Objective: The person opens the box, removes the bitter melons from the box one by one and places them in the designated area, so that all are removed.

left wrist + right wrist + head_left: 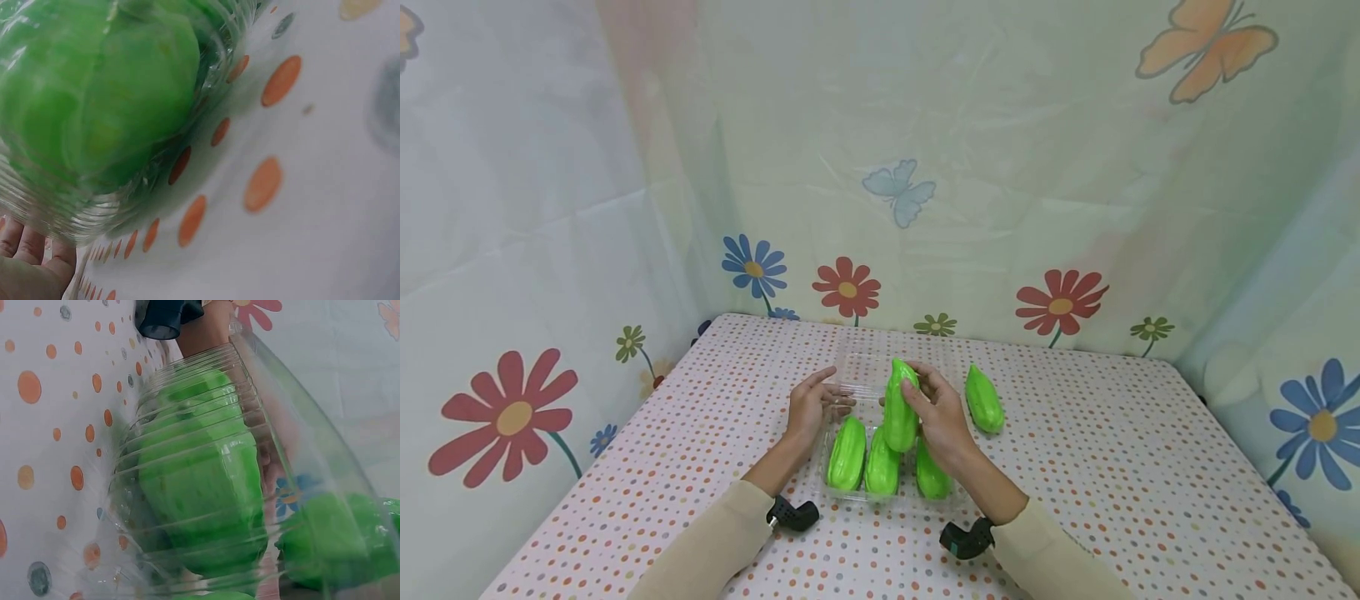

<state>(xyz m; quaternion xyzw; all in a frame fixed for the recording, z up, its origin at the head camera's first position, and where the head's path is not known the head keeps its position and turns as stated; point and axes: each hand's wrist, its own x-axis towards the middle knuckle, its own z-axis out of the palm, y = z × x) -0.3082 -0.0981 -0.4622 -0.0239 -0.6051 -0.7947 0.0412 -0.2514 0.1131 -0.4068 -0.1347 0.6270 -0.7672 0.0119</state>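
Observation:
In the head view my right hand (pixel 943 412) pinches a green ribbed, gourd-like fruit (pixel 897 417) with a pointed tip, thumb in front and fingers behind. It is held tilted upright over a clear plastic clamshell box (pixel 880 498). Three similar fruits lie in the box: one at the left (pixel 846 457), one in the middle (pixel 881 468) and one at the right (pixel 933 477). My left hand (pixel 808 408) is beside the box's left side, fingers loosely extended and holding nothing. The left wrist view shows its fingers (pixel 31 247) close by the ribbed plastic wall.
Another green fruit (pixel 984 401) lies on the dotted tablecloth (pixel 1097 467) right of the box. The box's clear lid (pixel 872 354) is folded back toward the rear wall (pixel 977 242). Black wrist cameras sit under the left wrist (pixel 795 515) and right wrist (pixel 967 540).

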